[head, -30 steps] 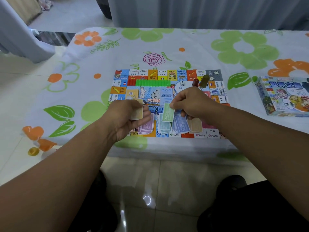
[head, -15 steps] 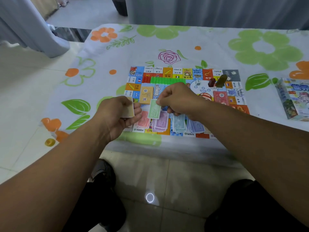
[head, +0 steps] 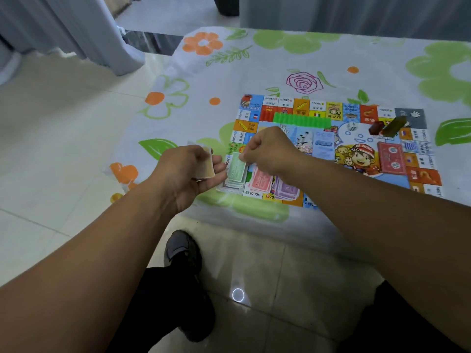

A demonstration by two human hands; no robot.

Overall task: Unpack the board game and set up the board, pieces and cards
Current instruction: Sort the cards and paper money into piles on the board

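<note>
The colourful game board lies flat on the flowered tablecloth. My left hand holds a stack of play money at the board's near left corner. My right hand pinches a green note over a green pile at that corner. Red notes and purple notes lie beside it along the near edge. A row of green houses stands near the far edge. A red card deck, a die and dark red and olive pieces sit on the right.
The table carries a white cloth with green and orange flowers. Its near edge drops to a tiled floor, where my shoe shows. A grey curtain hangs at the far left.
My right hand has carried the green note leftward across the money piles to the left end of the row. The view has swung left, and the game box is out of frame.
</note>
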